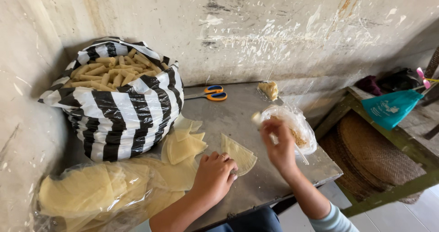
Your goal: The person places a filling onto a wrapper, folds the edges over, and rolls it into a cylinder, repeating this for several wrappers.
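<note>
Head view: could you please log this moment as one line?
left hand: pressing wrapper wedge | right hand: raised, holding spoon | filling bag: beside

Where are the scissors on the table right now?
In the head view, the orange-handled scissors lie at the far edge of the grey table against the wall, just right of the striped bag of rolls, untouched by either hand.

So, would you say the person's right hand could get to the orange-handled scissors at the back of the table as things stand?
Probably yes. The right hand is raised over the table, and the stretch of tabletop up to the scissors looks bare. It already pinches a thin stick, though, so grasping them would be awkward.
</note>
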